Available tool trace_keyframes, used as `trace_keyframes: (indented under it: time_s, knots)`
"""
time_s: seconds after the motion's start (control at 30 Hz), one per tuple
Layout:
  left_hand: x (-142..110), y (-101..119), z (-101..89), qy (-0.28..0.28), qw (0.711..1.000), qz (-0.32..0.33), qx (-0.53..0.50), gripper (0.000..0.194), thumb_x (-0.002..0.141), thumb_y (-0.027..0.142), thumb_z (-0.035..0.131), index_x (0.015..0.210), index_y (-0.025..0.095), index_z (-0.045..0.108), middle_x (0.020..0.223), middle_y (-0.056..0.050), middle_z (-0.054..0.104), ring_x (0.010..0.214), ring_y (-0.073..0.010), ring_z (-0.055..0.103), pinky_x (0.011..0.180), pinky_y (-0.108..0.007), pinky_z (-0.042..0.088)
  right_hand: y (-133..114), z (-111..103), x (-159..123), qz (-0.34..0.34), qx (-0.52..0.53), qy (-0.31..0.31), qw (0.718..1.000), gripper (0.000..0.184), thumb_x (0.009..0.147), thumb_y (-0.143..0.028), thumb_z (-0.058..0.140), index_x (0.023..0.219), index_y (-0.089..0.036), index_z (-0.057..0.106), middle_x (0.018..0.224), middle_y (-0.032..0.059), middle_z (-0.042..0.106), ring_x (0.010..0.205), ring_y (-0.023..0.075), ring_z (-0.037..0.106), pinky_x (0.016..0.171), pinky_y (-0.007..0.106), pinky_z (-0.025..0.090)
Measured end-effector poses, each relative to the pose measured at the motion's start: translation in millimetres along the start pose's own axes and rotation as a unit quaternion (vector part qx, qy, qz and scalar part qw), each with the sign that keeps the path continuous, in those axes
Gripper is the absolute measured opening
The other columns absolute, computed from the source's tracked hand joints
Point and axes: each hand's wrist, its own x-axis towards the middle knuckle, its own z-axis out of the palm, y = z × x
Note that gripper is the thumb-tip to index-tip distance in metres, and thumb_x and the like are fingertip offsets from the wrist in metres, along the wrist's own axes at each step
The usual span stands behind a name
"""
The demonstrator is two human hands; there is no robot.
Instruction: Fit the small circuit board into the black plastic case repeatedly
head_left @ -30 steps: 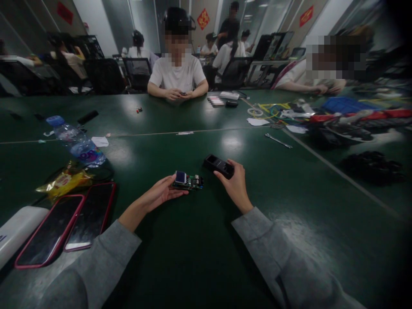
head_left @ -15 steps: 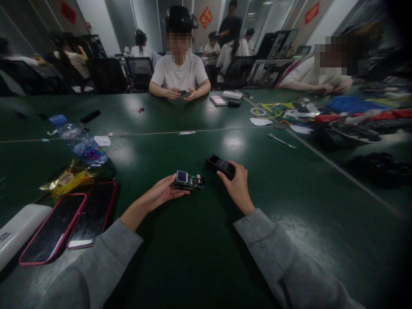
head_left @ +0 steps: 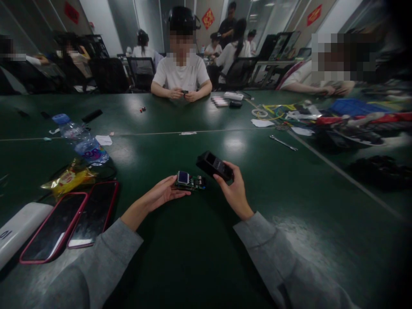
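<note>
Between the thumb and fingers of my left hand [head_left: 164, 189] is a green circuit board [head_left: 191, 183] with a small square screen at its left end and several parts at its right. My right hand [head_left: 236, 189] grips the lower right end of a black plastic housing [head_left: 214, 165], which has a rectangular window and small markings on its face. The housing is tilted, its far end pointing up and left, just above and right of the board. A small gap shows between the two. My right fingertips are partly hidden behind the housing.
On the left lie two red-edged phones [head_left: 54, 227] [head_left: 94, 214], a white power bank [head_left: 22, 229], a yellow wrapper [head_left: 69, 178] and a plastic bottle [head_left: 82, 141]. A wrench [head_left: 283, 143] and tangled cables [head_left: 273, 110] lie to the right. Across the green table [head_left: 180, 249] a person [head_left: 182, 73] handles a small dark object.
My right hand has brought the black housing left and slightly up, closer to the board, and tipped it more. My left hand stays nearly still. The person opposite has brought both hands together.
</note>
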Motion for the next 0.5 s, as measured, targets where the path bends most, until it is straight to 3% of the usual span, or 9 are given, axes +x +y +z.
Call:
trace_keyframes:
  time_s: [0.2, 0.5]
  knots:
    - [3.3, -2.0, -1.1, -0.001, 1.0, -0.009, -0.018, 0.049, 0.095, 0.04, 0.053, 0.132, 0.008, 0.048, 0.117, -0.022, 0.066, 0.1, -0.0267, 0.07, 0.101, -0.042, 0.047, -29.2, 12.3, -12.4, -0.02, 0.05, -0.119, 0.991, 0.044, 0.085, -0.035, 0.066, 0.125, -0.026, 0.049, 0.119, 0.0073, 0.057, 0.112, 0.0248, 0.056, 0.098, 0.045, 0.046]
    - [4.3, -2.0, -0.6, 0.008, 1.0, -0.021, -0.02, 0.059, 0.095, 0.052, 0.048, 0.134, 0.007, 0.045, 0.118, -0.023, 0.064, 0.1, -0.0267, 0.07, 0.101, -0.041, 0.046, -23.3, 18.2, -10.2, -0.046, 0.047, -0.169, 0.983, 0.044, 0.083, -0.031, 0.069, 0.123, -0.026, 0.051, 0.119, 0.0076, 0.058, 0.114, 0.0251, 0.056, 0.1, 0.047, 0.045]
